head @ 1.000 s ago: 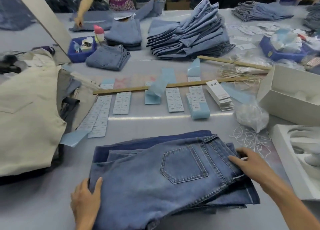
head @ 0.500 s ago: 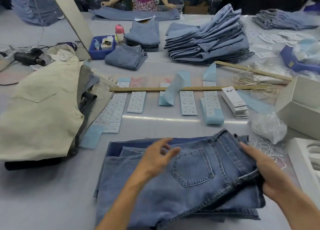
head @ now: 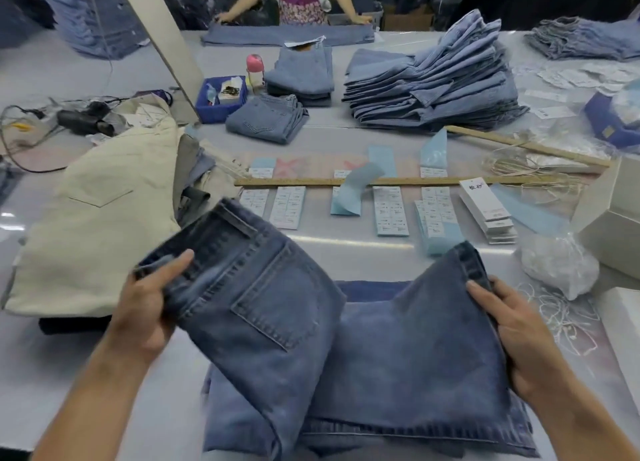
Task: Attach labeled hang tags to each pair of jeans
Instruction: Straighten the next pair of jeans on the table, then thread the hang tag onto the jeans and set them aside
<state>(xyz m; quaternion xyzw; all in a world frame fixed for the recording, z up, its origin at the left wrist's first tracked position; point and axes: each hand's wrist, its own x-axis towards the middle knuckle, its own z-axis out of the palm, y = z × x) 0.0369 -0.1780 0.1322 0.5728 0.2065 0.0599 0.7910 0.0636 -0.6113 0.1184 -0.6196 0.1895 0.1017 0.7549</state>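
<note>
Two hands: the left hand (head: 145, 308) grips the waistband end of the top jeans (head: 277, 304), thumb on top and fingers curled under; the right hand (head: 509, 325) pinches the other end, which was still lying flat half a second ago.
Jeans: lifted and swung open above the folded pile (head: 398, 422) at the near table edge.
Hang tags (head: 485, 207): stacked beyond the jeans, to the right, untouched.
Around: label sheets (head: 287, 207) under a wooden ruler (head: 398, 181) beyond the jeans; beige garment (head: 97, 218) left of them; plastic bag (head: 557, 266) and white box (head: 609, 225) to the right.
</note>
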